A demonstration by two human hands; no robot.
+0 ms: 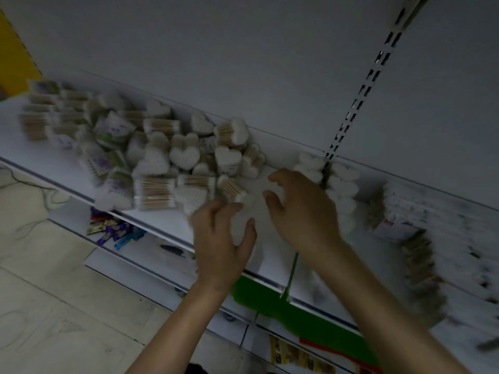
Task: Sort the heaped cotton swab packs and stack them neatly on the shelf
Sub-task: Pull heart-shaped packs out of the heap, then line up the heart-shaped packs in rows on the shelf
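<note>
Cotton swab packs (183, 157), heaped on shelf (258, 195): probably light, film-slippery, crushable; grip across flat sides; left hand (221, 238) and right hand (302, 211) spread empty beside heap.

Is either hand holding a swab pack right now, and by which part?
The right hand holds nothing, fingers loosely curled over the shelf. The left hand is at the near edge of the heap; blur hides whether it grips a pack.

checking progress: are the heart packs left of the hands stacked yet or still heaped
Still heaped: the heart packs lie jumbled on the shelf, some flat, some on edge, overlapping.
</note>
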